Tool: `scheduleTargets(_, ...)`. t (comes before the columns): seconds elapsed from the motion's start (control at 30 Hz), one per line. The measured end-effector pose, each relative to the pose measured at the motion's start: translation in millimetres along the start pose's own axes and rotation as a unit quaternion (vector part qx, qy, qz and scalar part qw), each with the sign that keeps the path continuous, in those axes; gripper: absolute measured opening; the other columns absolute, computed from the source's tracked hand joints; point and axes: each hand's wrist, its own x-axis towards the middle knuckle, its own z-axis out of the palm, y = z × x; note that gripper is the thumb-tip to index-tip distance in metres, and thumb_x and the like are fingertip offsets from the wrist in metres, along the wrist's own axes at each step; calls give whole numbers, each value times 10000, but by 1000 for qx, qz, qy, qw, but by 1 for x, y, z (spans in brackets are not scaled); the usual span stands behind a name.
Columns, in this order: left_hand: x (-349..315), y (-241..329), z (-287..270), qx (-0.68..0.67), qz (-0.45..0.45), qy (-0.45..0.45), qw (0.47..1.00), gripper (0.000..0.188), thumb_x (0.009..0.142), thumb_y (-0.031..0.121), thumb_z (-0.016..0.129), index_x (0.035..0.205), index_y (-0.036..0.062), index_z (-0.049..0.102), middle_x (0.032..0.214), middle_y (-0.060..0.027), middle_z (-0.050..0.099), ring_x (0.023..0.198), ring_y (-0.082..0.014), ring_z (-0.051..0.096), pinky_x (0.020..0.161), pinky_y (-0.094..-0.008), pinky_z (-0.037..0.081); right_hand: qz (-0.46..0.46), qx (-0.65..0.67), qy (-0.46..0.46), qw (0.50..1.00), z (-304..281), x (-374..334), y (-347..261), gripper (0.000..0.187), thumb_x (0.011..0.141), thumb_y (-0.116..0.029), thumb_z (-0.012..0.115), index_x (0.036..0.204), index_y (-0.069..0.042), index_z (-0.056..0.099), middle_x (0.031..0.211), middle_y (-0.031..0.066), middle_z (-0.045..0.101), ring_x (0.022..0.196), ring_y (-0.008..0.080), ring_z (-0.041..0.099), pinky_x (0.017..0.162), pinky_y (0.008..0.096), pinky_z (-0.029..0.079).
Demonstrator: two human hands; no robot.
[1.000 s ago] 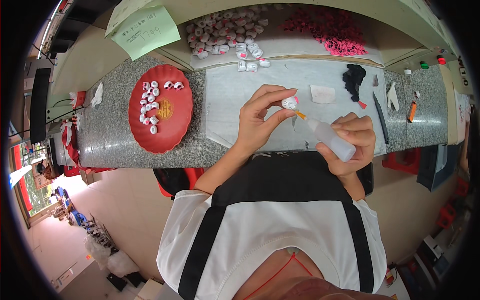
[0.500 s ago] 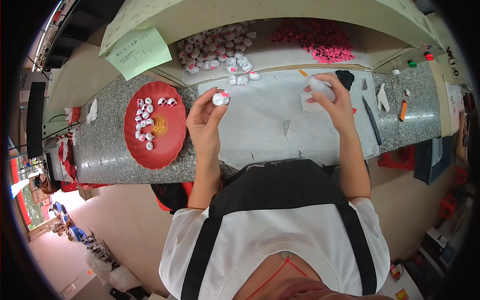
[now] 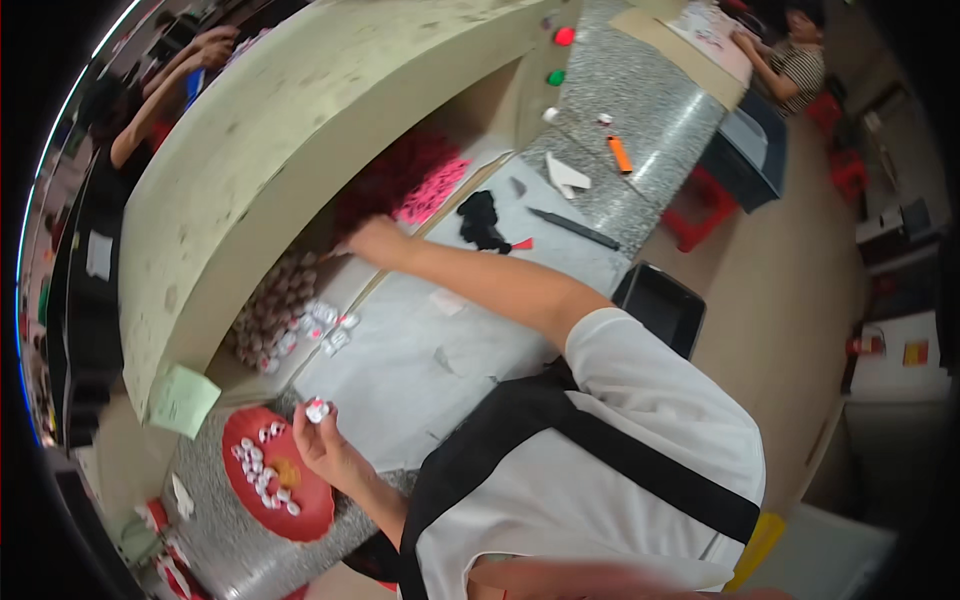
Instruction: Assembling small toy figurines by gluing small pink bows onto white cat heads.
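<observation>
My left hand (image 3: 322, 445) pinches a small white moulded piece (image 3: 317, 411) with a pink patch, held above the edge of the red scalloped plate (image 3: 318, 505). Several similar white pieces (image 3: 262, 480) with dark and pink marks lie on the plate. My right hand (image 3: 378, 243) is closed and blurred, reaching under the overhanging shelf between a heap of white pieces (image 3: 285, 295) and a pile of small pink parts (image 3: 435, 190). A thin orange tip (image 3: 326, 257) shows past its fingers, like the nozzle of the squeeze bottle; the bottle's body is mostly hidden.
White paper (image 3: 400, 345) covers the worktop. A black cloth (image 3: 482, 222), a dark pen-like tool (image 3: 572, 228), a white scrap (image 3: 566, 177) and an orange tool (image 3: 620, 155) lie to the right. The pale shelf (image 3: 250, 200) overhangs the back. A co-worker (image 3: 795, 65) sits far right.
The view has swung and tilted to the right. My right hand has moved from above the paper to beneath the shelf. My left hand still holds the white piece, now nearer the plate.
</observation>
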Motion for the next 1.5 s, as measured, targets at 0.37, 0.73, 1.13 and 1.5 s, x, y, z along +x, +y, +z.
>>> scheduleTargets(0.37,8,-3,51,-51,-31,-116,991,340,744,-27,486,1075,-31,412,943,-102,514,826,-162,521,751,-281,424,66,273,99,955,-74,-50,1,208,570,-53,569,778,-66,557,747,102,518,742,292,510,658,367,405)
scheduleTargets(0.73,4,1,73,-96,-87,-117,985,334,706,-52,515,1031,-37,441,923,-112,522,830,-182,518,745,-301,417,190,628,-14,755,-120,-121,-56,117,703,2,524,819,0,542,712,45,497,641,99,501,566,220,416)
scheduleTargets(1.13,7,2,62,-176,-157,-174,956,330,719,18,545,1037,-5,460,902,-72,531,836,-136,512,752,-295,428,170,678,10,715,-116,-126,-69,106,671,66,523,747,-5,496,701,72,479,589,141,489,546,250,417)
scheduleTargets(1.5,0,5,68,-197,-137,-181,954,332,704,-22,553,1023,-15,461,923,-97,526,866,-160,516,754,-297,434,177,614,35,768,-136,-127,-79,103,656,55,562,710,16,483,671,98,518,608,160,522,576,247,425)
